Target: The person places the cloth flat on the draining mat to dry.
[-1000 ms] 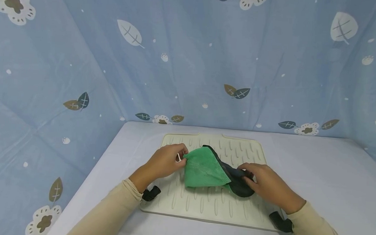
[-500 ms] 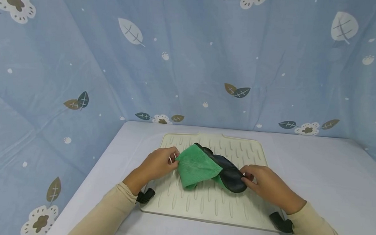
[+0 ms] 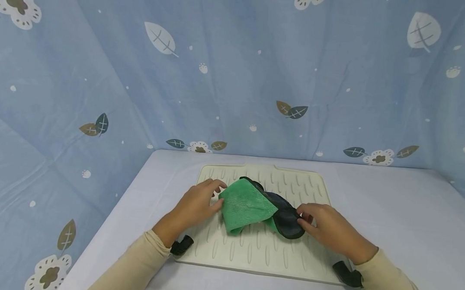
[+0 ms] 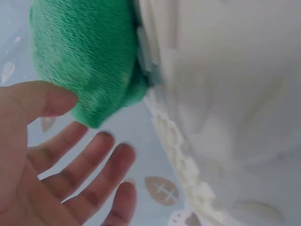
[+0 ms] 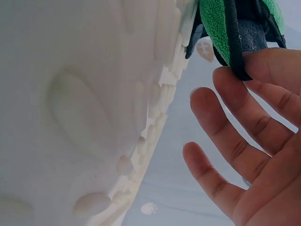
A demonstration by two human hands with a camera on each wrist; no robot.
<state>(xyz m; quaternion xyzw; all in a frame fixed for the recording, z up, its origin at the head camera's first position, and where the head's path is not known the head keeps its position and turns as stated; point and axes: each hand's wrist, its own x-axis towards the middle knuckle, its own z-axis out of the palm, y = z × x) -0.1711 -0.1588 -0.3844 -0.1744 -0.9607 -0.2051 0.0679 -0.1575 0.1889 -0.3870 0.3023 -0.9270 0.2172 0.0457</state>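
Left hand point(image 3: 196, 203) open, thumb steadying green cloth point(image 3: 245, 205) edge; right hand point(image 3: 322, 227) pinches dark hem, keeping fold over ribbed mat point(image 3: 259, 254).

My left hand point(image 3: 196, 205) has loose, spread fingers. My right hand point(image 3: 327, 230) pinches with its thumb, other fingers straight.

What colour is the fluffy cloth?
The fluffy cloth is green with a dark grey side, clearest in the head view.
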